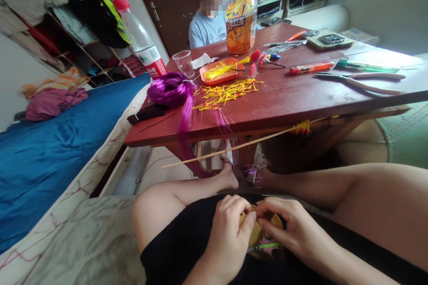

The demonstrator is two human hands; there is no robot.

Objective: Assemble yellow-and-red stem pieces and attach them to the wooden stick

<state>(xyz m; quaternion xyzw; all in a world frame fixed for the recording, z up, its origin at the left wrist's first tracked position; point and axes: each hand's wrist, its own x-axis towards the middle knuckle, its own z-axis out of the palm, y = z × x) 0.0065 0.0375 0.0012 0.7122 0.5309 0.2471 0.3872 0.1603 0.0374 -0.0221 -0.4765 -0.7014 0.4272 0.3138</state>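
Both hands meet over my lap with fingertips pinched close together. My left hand point(230, 231) has thumb and forefinger closed, and my right hand point(289, 227) pinches right beside it. What lies between the fingertips is too small to make out. Beneath them, on dark cloth over my lap, is a yellowish rounded thing point(256, 234), partly hidden by the hands. A thin bright green piece point(268, 246) shows near its lower side. Ahead, a thin wooden stick point(227, 148) with a yellow-and-red tuft point(302, 127) at one end slants along the table's front edge.
The red-brown table point(267, 102) holds purple fibre point(170, 90), yellow stamens point(230, 91), an orange tray point(204, 75), pliers point(361, 81), a red-handled cutter point(310, 67), a tea bottle point(240, 22) and a red-capped bottle point(138, 38). Another person point(207, 26) sits beyond it. A blue-covered bed point(67, 142) stands left.
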